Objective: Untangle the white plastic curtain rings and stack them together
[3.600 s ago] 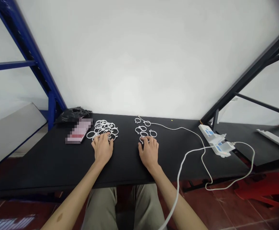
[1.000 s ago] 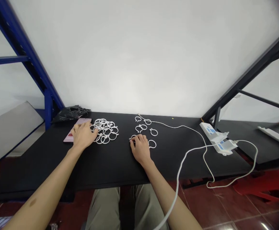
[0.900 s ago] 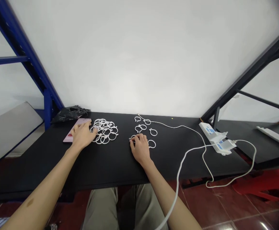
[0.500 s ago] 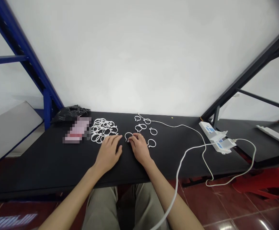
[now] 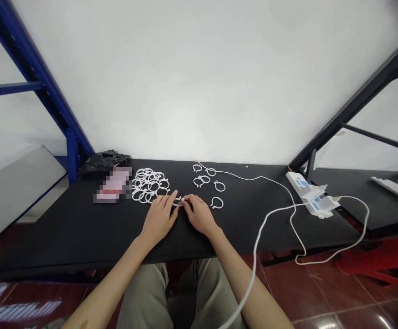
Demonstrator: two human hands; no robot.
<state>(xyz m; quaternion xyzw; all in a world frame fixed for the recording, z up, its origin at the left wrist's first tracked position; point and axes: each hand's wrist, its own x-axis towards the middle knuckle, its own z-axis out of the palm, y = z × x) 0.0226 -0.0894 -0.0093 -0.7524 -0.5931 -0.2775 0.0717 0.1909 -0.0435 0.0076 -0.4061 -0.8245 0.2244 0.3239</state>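
Observation:
My left hand (image 5: pixel 159 218) and my right hand (image 5: pixel 200 216) meet at the middle of the black table (image 5: pixel 82 233). Both pinch one white plastic ring (image 5: pixel 178 201) between their fingertips, just above the tabletop. A pile of several white rings (image 5: pixel 149 185) lies just beyond my left hand. A few separate white rings (image 5: pixel 217 202) lie spread out beyond and to the right of my right hand.
A pink phone (image 5: pixel 113 189) and a black plastic bag (image 5: pixel 105 160) lie at the table's back left. A white cable (image 5: pixel 264 219) runs from the far rings to a white power strip (image 5: pixel 309 197) at the right and hangs off the front edge. Blue racking (image 5: pixel 70 151) stands left.
My left hand came from the phone and ring pile over to the middle. My right hand drew one ring toward the centre, and now both hands hold it together.

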